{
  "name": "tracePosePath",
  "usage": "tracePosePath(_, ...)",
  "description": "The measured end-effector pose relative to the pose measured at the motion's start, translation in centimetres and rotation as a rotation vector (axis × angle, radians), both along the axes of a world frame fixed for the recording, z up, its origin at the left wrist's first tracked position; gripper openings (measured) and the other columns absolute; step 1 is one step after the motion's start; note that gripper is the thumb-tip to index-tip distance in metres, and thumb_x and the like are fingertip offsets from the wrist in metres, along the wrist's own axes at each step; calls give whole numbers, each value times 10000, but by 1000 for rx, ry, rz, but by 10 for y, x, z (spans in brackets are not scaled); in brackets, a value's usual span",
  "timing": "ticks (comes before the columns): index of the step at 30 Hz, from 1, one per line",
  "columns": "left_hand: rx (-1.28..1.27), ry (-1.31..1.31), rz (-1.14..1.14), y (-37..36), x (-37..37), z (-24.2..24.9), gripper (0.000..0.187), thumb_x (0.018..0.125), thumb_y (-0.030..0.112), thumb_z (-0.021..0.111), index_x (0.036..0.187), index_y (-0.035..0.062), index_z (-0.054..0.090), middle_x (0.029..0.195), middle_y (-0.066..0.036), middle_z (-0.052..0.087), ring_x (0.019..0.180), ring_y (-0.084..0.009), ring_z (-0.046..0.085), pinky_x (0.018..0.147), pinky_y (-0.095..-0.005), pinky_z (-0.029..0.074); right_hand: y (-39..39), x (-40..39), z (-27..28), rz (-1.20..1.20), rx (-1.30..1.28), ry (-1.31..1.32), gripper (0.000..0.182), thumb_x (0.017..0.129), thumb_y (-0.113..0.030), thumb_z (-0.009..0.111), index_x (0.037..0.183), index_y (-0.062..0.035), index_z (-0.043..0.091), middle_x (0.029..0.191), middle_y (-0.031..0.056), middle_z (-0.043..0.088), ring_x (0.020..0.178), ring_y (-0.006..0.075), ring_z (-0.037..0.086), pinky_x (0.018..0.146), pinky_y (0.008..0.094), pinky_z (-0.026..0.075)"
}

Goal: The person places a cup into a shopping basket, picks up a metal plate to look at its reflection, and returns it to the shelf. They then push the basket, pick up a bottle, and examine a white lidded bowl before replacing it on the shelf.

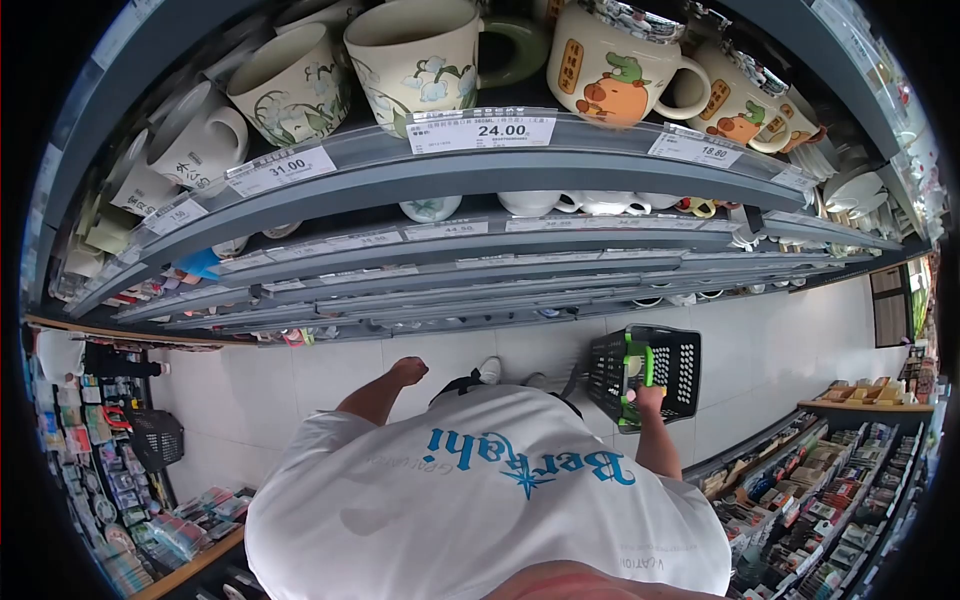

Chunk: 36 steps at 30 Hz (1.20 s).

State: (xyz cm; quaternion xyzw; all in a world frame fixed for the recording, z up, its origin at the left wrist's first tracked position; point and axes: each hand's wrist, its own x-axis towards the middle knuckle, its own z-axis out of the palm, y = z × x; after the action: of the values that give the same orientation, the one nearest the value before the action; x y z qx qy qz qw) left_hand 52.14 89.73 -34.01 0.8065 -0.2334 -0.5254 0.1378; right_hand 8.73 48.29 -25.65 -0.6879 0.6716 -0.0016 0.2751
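Observation:
On the right side of the view, my right hand (648, 398) is closed round the green handle (648, 366) of a black shopping basket (684, 378), which hangs beside my body. My left hand (409, 371) hangs at the left with its fingers curled, touching nothing that shows; whether anything is inside it is too small to tell. Above both hands, the top shelf holds a white flower-patterned mug (415, 65), a similar mug (292, 90) to its left, and a cream mug with an orange animal (607, 70).
Lower shelves (440, 232) with cups run across in front of me. Price tags line the shelf edge (370, 150). Display racks stand behind at left and right (830, 490). At the far left, a person (62, 355) is near another black basket (157, 440).

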Motion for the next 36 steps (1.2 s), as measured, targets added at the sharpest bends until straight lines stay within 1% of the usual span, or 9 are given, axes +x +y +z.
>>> tracePosePath(6, -104, 88, 99, -13, -42, -2, 282, 805, 342, 551, 848, 86, 662, 689, -61, 640, 659, -166, 616, 629, -308, 491, 22, 12, -20, 49, -41, -103, 329, 770, -258, 653, 777, 70, 626, 679, 219, 625, 678, 364, 627, 620, 420, 457)
tracePosePath(13, -123, 80, 139, -5, -74, 9, 290, 812, 368, 562, 924, 115, 650, 710, -49, 655, 619, -170, 618, 623, -304, 500, 37, 23, -39, -6, 125, -400, 201, 786, -151, 639, 679, -14, 540, 516, 32, 508, 400, 135, 501, 378, 296, 354)
tracePosePath(22, 124, -148, 92, 11, -96, 57, 266, 828, 311, 518, 991, 154, 658, 1051, -103, 638, 964, -250, 612, 814, -345, 495, 46, 37, -39, 74, 165, -379, 253, 836, -240, 622, 758, -9, 554, 534, 59, 525, 390, 169, 507, 383, 326, 390)
tracePosePath(24, 124, -154, 152, 25, -102, 52, 280, 829, 320, 516, 994, 144, 657, 1079, -110, 625, 986, -256, 602, 829, -353, 489, 56, 51, 0, 97, 154, -303, 269, 790, -214, 639, 846, 46, 601, 663, 135, 618, 621, 256, 609, 612, 372, 453)
tracePosePath(26, 117, -165, 196, 47, -101, 33, 294, 830, 329, 514, 997, 134, 656, 1107, -117, 612, 1007, -261, 592, 843, -361, 482, 55, 52, -6, 64, 205, -303, 272, 789, -212, 646, 851, 50, 603, 669, 137, 620, 618, 249, 607, 610, 369, 452)
tracePosePath(28, 77, -376, -151, 70, -101, 3, 324, 862, 293, 432, 1013, 104, 647, 1017, -134, 648, 964, -297, 612, 856, -374, 478, 56, 59, 1, 22, 237, -300, 276, 787, -210, 652, 855, 53, 604, 676, 139, 622, 615, 242, 606, 608, 367, 450)
tracePosePath(31, 228, -317, 19, 53, -104, 70, 350, 870, 289, 415, 1048, 73, 626, 1058, -143, 632, 1019, -312, 585, 893, -389, 457, 66, 70, 34, 61, 162, -292, 314, 781, -240, 668, 833, 65, 613, 684, 150, 625, 615, 239, 604, 610, 374, 452)
tracePosePath(35, 262, -279, -91, 82, -81, 4, 405, 861, 369, 443, 1066, 69, 622, 1097, -168, 614, 1050, -316, 572, 901, -397, 448, 64, 63, 1, 110, 101, -276, 333, 775, -258, 675, 829, 67, 623, 706, 180, 632, 650, 282, 625, 629, 389, 460)
tracePosePath(36, 341, -211, 127, 65, -74, 45, 421, 839, 410, 490, 1061, 79, 625, 1090, -173, 617, 1041, -308, 580, 894, -391, 454, 63, 62, -7, 113, 80, -241, 344, 772, -266, 678, 837, 68, 627, 722, 197, 635, 679, 311, 632, 642, 399, 463)
